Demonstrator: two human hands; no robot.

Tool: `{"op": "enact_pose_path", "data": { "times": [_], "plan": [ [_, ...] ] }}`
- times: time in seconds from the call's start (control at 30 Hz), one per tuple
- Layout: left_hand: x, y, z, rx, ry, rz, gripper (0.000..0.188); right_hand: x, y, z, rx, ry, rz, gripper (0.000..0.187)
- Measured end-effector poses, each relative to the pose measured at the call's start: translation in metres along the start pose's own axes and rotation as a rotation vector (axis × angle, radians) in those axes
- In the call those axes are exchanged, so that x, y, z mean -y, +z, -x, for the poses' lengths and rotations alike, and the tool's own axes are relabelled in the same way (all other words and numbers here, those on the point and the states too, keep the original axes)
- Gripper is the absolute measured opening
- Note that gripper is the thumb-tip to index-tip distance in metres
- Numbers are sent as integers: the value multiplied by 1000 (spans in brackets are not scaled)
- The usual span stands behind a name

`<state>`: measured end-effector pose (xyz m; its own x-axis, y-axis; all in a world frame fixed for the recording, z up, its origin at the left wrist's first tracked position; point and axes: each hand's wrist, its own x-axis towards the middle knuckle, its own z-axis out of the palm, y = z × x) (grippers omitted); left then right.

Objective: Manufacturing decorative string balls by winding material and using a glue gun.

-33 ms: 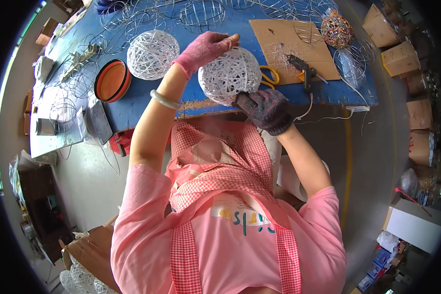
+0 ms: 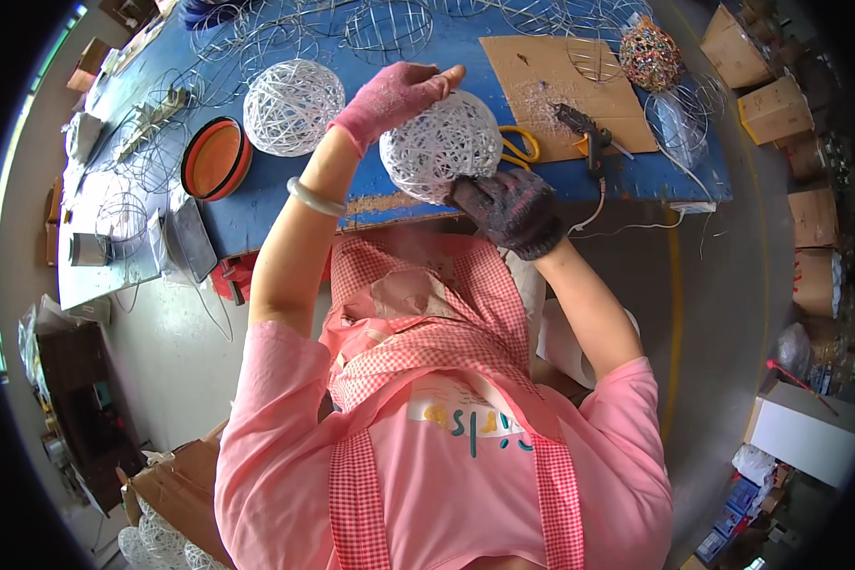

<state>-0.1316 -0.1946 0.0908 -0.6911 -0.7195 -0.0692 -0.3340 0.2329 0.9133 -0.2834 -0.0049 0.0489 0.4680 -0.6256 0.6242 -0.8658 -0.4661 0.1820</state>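
A white openwork ball of wound strands (image 2: 439,147) is between my hands at the front edge of the blue table. My left hand (image 2: 401,93), in a pink glove with bare fingertips, lies over the ball's upper side, fingers bent against its far rim. Pressed to its lower right side are the fingers of my right hand (image 2: 513,211), in a dark grey knit glove. Both hands grip the ball; some of my fingertips are hidden behind it. A second white strand ball (image 2: 294,107) rests to the left. Yellow-handled scissors (image 2: 522,145) lie just right of the held ball.
A black glue gun (image 2: 584,133) lies on a cardboard sheet (image 2: 513,71), its cord hanging off the table edge. Beyond it sits a multicoloured ball (image 2: 651,59). An orange bowl with a dark rim (image 2: 216,160) stands left. Wire frames (image 2: 389,28) spread along the back.
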Motion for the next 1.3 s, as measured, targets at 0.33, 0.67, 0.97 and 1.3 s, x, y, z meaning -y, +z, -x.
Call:
{"op": "enact_pose_path", "data": {
  "times": [0.33,0.67,0.97,1.3],
  "plan": [
    [14,15,21,-105,372,-250,67,0,4,-18,-32,-148,-35,30],
    [19,10,27,-39,364,-124,45,-30,-26,-28,12,-14,-21,26],
    [18,13,20,-23,340,-140,32,-31,-28,-35,-44,89,-146,19],
    [15,30,4,-171,385,-456,36,-32,-11,-55,43,119,-3,20]
  ]
}}
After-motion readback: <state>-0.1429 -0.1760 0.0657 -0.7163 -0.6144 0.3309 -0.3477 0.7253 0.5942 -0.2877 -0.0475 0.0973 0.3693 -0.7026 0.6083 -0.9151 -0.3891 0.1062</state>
